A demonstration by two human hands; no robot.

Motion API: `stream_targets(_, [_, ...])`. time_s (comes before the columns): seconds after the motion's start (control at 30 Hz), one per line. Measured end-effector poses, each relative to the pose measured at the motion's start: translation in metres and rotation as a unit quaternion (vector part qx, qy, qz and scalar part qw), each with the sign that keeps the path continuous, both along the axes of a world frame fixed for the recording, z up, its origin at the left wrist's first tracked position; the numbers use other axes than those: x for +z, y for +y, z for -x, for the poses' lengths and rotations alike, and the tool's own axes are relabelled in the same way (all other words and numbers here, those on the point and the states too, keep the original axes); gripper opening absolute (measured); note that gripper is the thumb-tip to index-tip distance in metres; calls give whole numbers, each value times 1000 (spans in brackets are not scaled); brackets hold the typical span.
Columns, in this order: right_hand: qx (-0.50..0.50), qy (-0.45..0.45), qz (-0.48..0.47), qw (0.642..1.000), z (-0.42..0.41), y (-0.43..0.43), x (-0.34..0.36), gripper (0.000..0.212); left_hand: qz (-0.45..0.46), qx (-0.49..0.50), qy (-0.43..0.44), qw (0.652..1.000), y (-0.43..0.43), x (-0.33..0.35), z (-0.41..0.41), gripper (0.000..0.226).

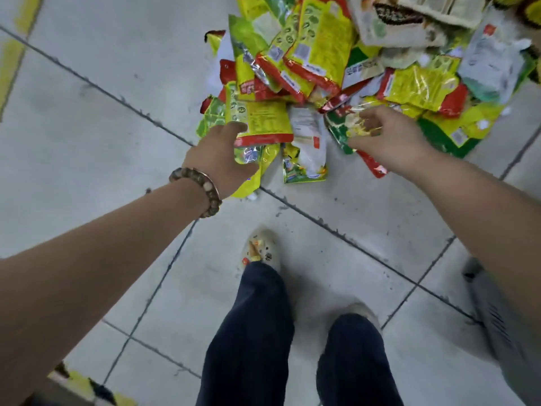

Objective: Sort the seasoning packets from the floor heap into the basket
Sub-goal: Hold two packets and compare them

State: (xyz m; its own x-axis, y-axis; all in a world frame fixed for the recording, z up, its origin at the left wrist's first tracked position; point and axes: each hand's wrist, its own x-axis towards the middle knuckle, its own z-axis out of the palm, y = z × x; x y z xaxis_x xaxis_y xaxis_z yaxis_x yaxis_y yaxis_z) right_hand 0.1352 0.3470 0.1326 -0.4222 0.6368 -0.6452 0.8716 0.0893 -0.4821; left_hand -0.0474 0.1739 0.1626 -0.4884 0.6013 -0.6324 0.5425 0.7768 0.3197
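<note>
Left hand [218, 159] round yellow packet [265, 120]; right hand [386, 139] round green packet [339, 128]

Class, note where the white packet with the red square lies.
Head view, centre: the white packet lies at the near edge of the heap, between the yellow packet the left hand grips and the green packet the right hand grips.

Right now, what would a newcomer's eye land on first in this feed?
The bright heap of yellow, red and green seasoning packets sprawls across the grey tiled floor, top centre to top right. Next, both hands at its near edge: the left hand, beaded bracelet on its wrist, grips a yellow packet, and the right hand pinches a green-and-clear packet.
</note>
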Motion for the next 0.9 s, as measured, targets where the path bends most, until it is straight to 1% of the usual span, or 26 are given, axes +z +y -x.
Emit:
stream_targets(0.07, [15, 3, -24, 1000, 14, 1, -18, 53, 2, 11, -6, 1000, -7, -19, 3, 65])
stream_targets(0.13, [14, 14, -57, 998, 29, 5, -35, 54, -2, 28, -14, 1000, -9, -38, 5, 65])
stream_targets(0.2, [2, 28, -104, 994, 45, 16, -54, 64, -11, 48, -16, 999, -9, -55, 5, 65])
stream_targets(0.27, [8, 30, -167, 985, 60, 29, -71, 79, -29, 74, -22, 997, -5, -71, 6, 63])
stream_targets(0.3, [27, 15, -200, 979, 68, 36, -77, 88, -40, 87, -27, 995, -1, -78, 6, 63])
stream_targets(0.37, [103, -26, -240, 965, 83, 46, -90, 103, -59, 111, -32, 992, 7, -91, 7, 61])
stream_targets(0.43, [172, -56, -243, 953, 96, 51, -102, 107, -75, 128, -37, 988, 16, -101, 7, 60])
stream_targets(0.5, [205, -56, -226, 951, 103, 55, -114, 101, -91, 138, -45, 985, 26, -108, 7, 58])
stream_targets(0.53, [213, -50, -226, 949, 104, 57, -119, 93, -99, 139, -48, 984, 30, -110, 6, 56])
stream_targets(0.6, [211, -24, -257, 943, 101, 63, -124, 71, -114, 145, -51, 981, 37, -112, 4, 51])
stream_targets(0.63, [196, 0, -269, 943, 99, 66, -124, 64, -123, 153, -54, 979, 41, -112, 2, 48])
stream_targets(0.7, [146, 81, -269, 949, 92, 65, -124, 59, -163, 191, -85, 964, 50, -110, -1, 36])
stream_targets(0.73, [121, 132, -259, 949, 88, 61, -120, 59, -196, 237, -119, 944, 55, -108, -2, 28])
stream_targets(0.77, [112, 178, -253, 944, 82, 54, -116, 61, -226, 303, -170, 910, 60, -102, -2, 18])
stream_targets(0.8, [125, 210, -259, 934, 76, 45, -111, 62, -239, 377, -240, 862, 65, -95, -2, 10])
stream_targets(0.83, [158, 233, -278, 919, 71, 32, -105, 63, -230, 438, -321, 807, 69, -90, 1, 17])
stream_targets(0.9, [257, 285, -317, 867, 63, 2, -95, 60, -218, 491, -481, 693, 72, -89, 7, 50])
